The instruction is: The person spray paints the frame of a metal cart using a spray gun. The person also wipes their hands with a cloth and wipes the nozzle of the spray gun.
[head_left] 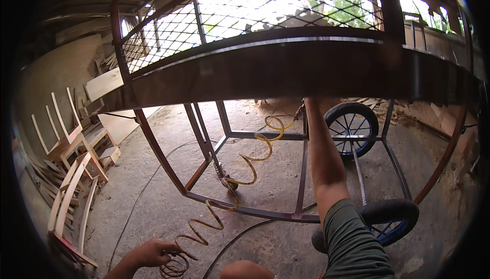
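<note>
At the lower left, my left hand (155, 252) is closed around a loop of yellow coiled air hose (250, 169). The hose stretches from there up through the metal cart frame (255, 212) toward my right wrist, where it ends in a metal fitting (299, 111). My right forearm (326, 161) reaches up inside the frame. A dark, glossy panel (286, 67) across the cart's upper part covers my right hand, so its fingers and anything in them are hidden. Diamond-pattern metal mesh (286, 6) rises above the panel.
Two black-tyred wheels with blue rims stand at the cart's right: a far wheel (351, 130) and a near wheel (390, 217). A small caster (229, 183) is at its left. Wooden chair-like frames (71, 187) and boards lie at left. A dark cable (229, 243) crosses the concrete floor.
</note>
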`<state>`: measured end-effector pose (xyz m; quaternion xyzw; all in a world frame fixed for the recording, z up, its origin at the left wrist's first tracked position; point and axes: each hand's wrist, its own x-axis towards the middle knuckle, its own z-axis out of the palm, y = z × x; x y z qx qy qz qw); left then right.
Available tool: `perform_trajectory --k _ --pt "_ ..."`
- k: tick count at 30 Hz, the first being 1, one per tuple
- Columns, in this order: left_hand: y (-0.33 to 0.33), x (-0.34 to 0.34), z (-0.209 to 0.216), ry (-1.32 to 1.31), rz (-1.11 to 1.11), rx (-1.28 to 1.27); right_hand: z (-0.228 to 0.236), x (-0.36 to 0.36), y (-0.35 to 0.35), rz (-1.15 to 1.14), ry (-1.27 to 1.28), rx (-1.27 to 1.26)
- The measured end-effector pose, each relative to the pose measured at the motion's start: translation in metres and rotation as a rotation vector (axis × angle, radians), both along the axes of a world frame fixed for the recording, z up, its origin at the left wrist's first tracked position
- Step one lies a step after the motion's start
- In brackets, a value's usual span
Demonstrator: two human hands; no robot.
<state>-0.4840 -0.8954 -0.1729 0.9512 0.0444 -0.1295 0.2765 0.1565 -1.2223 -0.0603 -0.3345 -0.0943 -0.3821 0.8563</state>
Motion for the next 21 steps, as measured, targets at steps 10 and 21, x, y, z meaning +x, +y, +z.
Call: perform_trajectory --k 10,21 --pt "-0.006 -0.026 0.019 -0.018 0.073 -0.012 -0.008 0.025 0.026 0.202 -0.191 0.276" --pt "-0.003 -0.017 0.01 0.01 0.022 0.032 -0.019 -0.116 0.016 0.184 -0.063 0.176"
